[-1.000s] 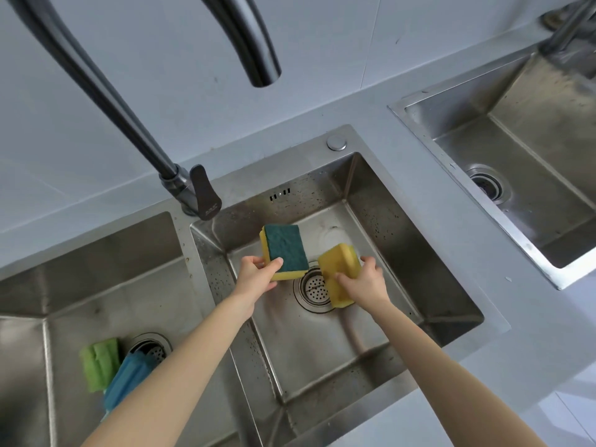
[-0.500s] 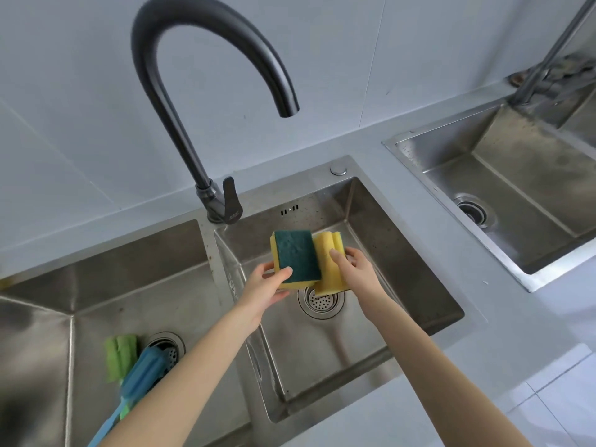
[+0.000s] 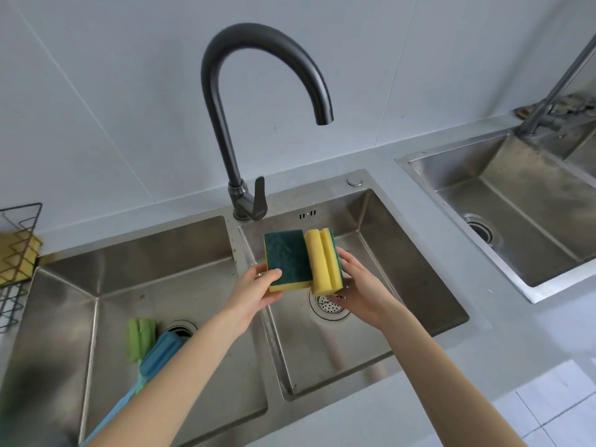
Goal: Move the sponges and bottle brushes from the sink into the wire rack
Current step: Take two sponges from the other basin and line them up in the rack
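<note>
Above the right basin of the double sink (image 3: 400, 227), my left hand (image 3: 258, 291) grips a yellow sponge with its green scouring face up (image 3: 285, 256), thumb on top. My right hand (image 3: 358, 285) holds a second yellow sponge (image 3: 324, 261) on its edge, pressed against the first one. In the left basin lie a blue bottle brush (image 3: 159, 353) and a green bottle brush (image 3: 140, 337) near the drain. The black wire rack (image 3: 19, 217) stands at the far left edge with a yellow sponge (image 3: 16, 258) inside it.
A tall dark gooseneck faucet (image 3: 225, 124) rises behind the divider between the basins. A separate steel sink (image 3: 516, 214) sits to the right on the grey counter (image 3: 419, 408). The right basin's drain (image 3: 329, 306) lies under my hands.
Both hands have lifted the two sponges out of the right basin and brought them together side by side. The view has tilted up and left, revealing the wire rack.
</note>
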### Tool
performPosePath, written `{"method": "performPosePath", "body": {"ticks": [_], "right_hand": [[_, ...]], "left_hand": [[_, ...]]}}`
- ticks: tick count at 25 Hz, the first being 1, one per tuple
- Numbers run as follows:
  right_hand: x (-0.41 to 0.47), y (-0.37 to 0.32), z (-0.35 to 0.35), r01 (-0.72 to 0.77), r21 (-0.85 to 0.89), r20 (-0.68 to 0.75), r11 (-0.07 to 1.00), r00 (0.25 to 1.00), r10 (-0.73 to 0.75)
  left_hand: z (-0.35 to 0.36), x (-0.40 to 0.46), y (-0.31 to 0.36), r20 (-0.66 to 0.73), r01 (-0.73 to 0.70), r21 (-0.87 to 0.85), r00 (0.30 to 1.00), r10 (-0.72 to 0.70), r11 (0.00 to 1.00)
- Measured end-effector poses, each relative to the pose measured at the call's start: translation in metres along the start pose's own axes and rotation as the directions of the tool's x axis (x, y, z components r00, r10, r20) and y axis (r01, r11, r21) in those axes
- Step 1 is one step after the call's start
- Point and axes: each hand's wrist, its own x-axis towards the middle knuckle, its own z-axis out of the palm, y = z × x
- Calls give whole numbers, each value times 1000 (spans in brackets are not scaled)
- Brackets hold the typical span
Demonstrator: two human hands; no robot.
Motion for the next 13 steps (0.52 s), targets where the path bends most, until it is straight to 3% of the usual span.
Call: {"method": "performPosePath", "body": {"ticks": [13], "right_hand": [[0, 28, 83, -141, -86, 211, 986, 965, 156]], "left_hand": [[-89, -45, -2, -90, -105, -68, 991, 99, 992]]}}
